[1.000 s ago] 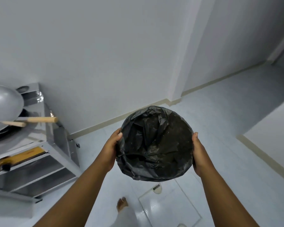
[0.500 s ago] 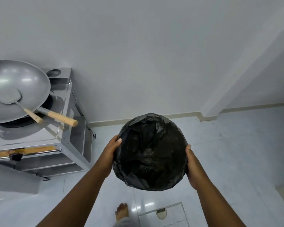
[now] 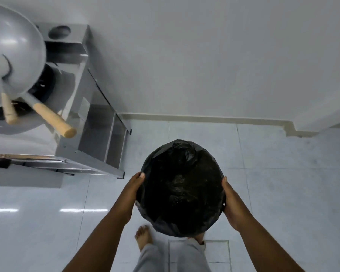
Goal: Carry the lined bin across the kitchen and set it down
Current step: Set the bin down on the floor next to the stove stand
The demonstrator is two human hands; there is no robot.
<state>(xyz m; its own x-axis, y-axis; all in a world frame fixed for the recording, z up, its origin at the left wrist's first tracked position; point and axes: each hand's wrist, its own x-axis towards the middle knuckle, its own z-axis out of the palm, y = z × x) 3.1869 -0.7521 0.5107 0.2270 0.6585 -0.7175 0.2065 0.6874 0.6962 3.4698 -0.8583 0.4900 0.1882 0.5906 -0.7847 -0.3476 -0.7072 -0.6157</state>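
Observation:
A round bin lined with a black plastic bag hangs in the air in front of me, its open mouth facing up. My left hand grips its left side and my right hand grips its right side, thumbs over the rim. The bin's own walls are hidden under the bag. It is above the white tiled floor, a short way from the wall.
A steel stove stand stands at the left with a large wok on it; two wooden handles jut toward me. A beige skirting runs along the white wall. My bare foot is below the bin, by a floor hatch.
The view has turned down and left: the stove stand and wok are now larger and closer, the wall corner has slid right. Both hands have kept their grip on the bin.

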